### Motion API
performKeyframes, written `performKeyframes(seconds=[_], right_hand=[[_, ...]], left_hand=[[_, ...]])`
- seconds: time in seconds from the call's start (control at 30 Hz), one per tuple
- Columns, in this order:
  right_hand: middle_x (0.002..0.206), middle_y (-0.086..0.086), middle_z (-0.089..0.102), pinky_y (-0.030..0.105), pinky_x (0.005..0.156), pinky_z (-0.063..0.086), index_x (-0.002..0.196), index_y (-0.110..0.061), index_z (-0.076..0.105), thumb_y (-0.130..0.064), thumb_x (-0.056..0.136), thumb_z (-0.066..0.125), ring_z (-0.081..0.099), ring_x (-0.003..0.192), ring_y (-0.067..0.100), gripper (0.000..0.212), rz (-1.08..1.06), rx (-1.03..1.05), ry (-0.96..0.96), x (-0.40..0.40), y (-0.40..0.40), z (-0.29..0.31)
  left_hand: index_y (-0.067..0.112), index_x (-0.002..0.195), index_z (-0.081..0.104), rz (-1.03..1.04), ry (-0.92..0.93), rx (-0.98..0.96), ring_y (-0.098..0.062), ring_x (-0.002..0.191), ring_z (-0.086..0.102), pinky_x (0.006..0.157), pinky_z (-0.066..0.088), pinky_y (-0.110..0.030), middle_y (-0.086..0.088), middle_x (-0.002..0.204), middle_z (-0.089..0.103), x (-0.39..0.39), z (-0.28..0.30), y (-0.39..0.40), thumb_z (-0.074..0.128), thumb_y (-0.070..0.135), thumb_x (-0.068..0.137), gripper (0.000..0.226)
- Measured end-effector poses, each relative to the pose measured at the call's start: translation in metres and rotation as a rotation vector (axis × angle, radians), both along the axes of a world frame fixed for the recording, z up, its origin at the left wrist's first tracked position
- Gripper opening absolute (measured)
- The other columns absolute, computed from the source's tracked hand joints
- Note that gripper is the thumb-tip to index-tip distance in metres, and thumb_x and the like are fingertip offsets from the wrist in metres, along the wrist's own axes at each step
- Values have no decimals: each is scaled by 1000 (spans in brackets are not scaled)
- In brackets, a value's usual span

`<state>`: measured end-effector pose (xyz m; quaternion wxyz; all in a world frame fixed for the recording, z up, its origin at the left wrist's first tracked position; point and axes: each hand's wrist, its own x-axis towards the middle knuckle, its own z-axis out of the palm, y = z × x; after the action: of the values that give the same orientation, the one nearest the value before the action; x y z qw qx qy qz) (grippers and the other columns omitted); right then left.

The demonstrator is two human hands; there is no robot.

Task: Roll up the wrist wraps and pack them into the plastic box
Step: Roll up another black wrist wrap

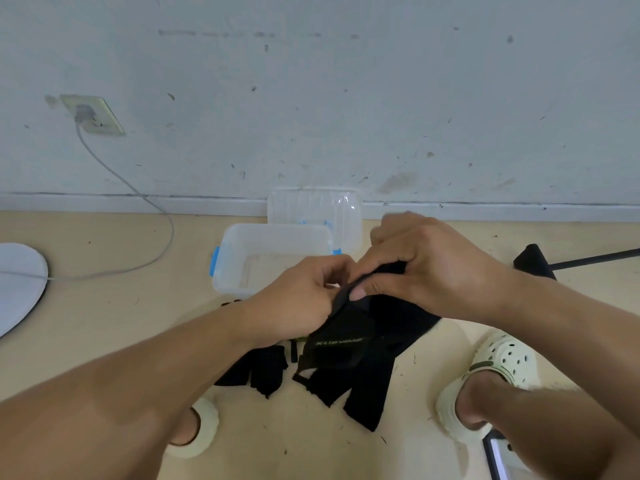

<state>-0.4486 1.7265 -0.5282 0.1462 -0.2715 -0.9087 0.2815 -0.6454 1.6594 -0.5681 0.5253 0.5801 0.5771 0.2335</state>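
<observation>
**Rolling barely begun, box unfilled**

Both the left hand (298,299) and right hand (426,268) pinch one black wrist wrap (346,341) just in front of the open plastic box (273,261); other wraps (263,368) lie unrolled nearby; the box looks empty; all packing seemingly remains.

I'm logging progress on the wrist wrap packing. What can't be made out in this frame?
Head view only:
- Rolled end of the wrist wrap: covered by left hand and right hand.
- Wrap's label: too small and blurred.
- Plastic box near side: behind the hands.
- Count of wraps on the floor: overlapping black cloth.
</observation>
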Motion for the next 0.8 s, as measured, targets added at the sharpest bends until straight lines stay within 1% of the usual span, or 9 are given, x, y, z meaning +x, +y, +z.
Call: performKeyframes(seconds=[0.1, 0.17, 0.2, 0.27, 0.33, 0.43, 0.57, 0.63, 0.8], right_hand=[[115, -20, 65, 26, 108, 36, 90, -34, 78, -49, 86, 72, 49, 126, 5, 16, -62, 61, 14, 1, 2, -3], [129, -20, 65, 20, 117, 28, 90, -35, 73, -45, 88, 73, 42, 140, 2, 11, -80, 29, 40, 2, 0, 1], [123, -22, 68, 16, 114, 31, 90, -35, 70, -42, 89, 72, 50, 134, 0, 8, -91, -25, 45, 2, -2, 5], [95, -23, 73, 16, 86, 48, 88, -26, 68, -34, 92, 71, 67, 99, 2, 10, -131, -219, 57, 4, -5, 11], [78, -10, 71, 23, 72, 49, 88, -17, 66, -22, 96, 70, 66, 75, 10, 10, -187, -407, 115, 4, -6, 13], [80, 11, 73, 36, 77, 52, 92, -13, 67, -23, 99, 67, 66, 72, 20, 13, -403, -577, 178, 1, -4, 11], [87, 14, 77, 30, 65, 58, 99, -17, 71, -42, 95, 70, 70, 69, 29, 26, -684, -729, 146, -1, 1, 6], [86, 13, 78, 35, 75, 60, 101, -21, 70, -53, 91, 71, 74, 74, 33, 33, -726, -732, 94, 0, 5, 3], [75, -3, 78, 32, 77, 59, 91, -25, 75, -58, 89, 71, 75, 70, 15, 33, -749, -658, 19, 0, 12, -2]], left_hand=[[26, 98, 68, 223, -27, 4, -8, 82, 67, 76, 51, -25, 3, 92, 74, -1, -3, 2, 63, 18, 102, 10], [29, 106, 68, 344, -68, -37, -11, 81, 68, 74, 54, -29, 3, 87, 72, -4, -5, 3, 58, 18, 104, 15], [30, 111, 68, 399, -97, -59, -14, 83, 69, 79, 57, -35, 5, 82, 70, -8, -8, 5, 57, 16, 105, 19], [31, 123, 67, 498, -147, -95, -22, 94, 71, 93, 59, -47, 4, 86, 71, -13, -13, 7, 56, 15, 105, 27], [31, 136, 61, 574, -155, -101, -26, 106, 70, 100, 57, -52, -3, 100, 70, -17, -16, 10, 57, 15, 104, 36], [38, 143, 55, 555, -153, -56, -25, 109, 70, 104, 53, -53, -3, 101, 71, -15, -16, 10, 57, 19, 105, 43], [49, 143, 53, 430, -204, 16, -34, 107, 68, 102, 54, -56, -1, 87, 65, -5, -5, 7, 53, 15, 107, 49], [52, 135, 57, 387, -237, 29, -33, 108, 68, 99, 55, -59, 4, 82, 64, 0, 1, 5, 53, 13, 107, 48], [51, 124, 64, 362, -212, 12, -30, 102, 69, 102, 53, -60, 8, 81, 66, 2, -2, 5, 53, 11, 106, 45]])
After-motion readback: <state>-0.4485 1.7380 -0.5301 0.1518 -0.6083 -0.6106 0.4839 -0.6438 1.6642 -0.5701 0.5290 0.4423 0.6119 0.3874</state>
